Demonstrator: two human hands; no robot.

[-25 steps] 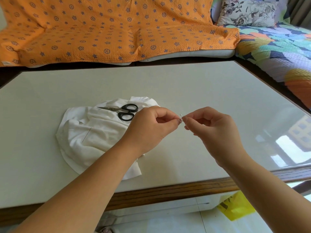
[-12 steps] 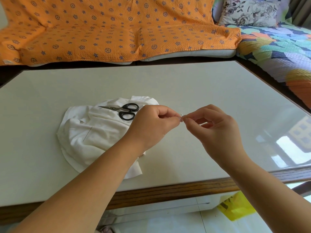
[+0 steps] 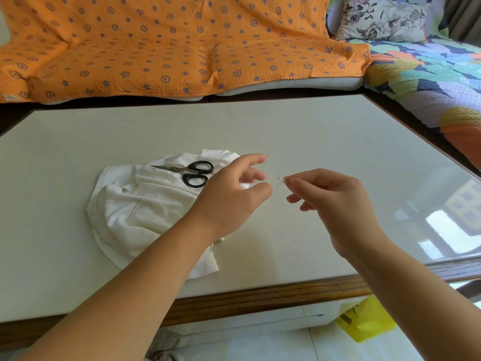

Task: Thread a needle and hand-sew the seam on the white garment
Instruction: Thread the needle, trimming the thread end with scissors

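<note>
Right hand (image 3: 335, 204): thumb and forefinger pinched on a tiny white bit, likely thread (image 3: 280, 179), poking out left of the fingertips.
Left hand (image 3: 234, 196): fingers spread apart, empty, just left of the thread and not touching it.
Garment (image 3: 145, 217): crumpled on the table (image 3: 325, 142), partly under the left forearm.
Needle (image 3: 134, 208): lying on the garment, well apart from both hands.
Scissors (image 3: 191, 171): on the garment's far edge.

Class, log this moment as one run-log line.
left hand: open, empty | right hand: pinching white thread | scissors: on white garment
</note>
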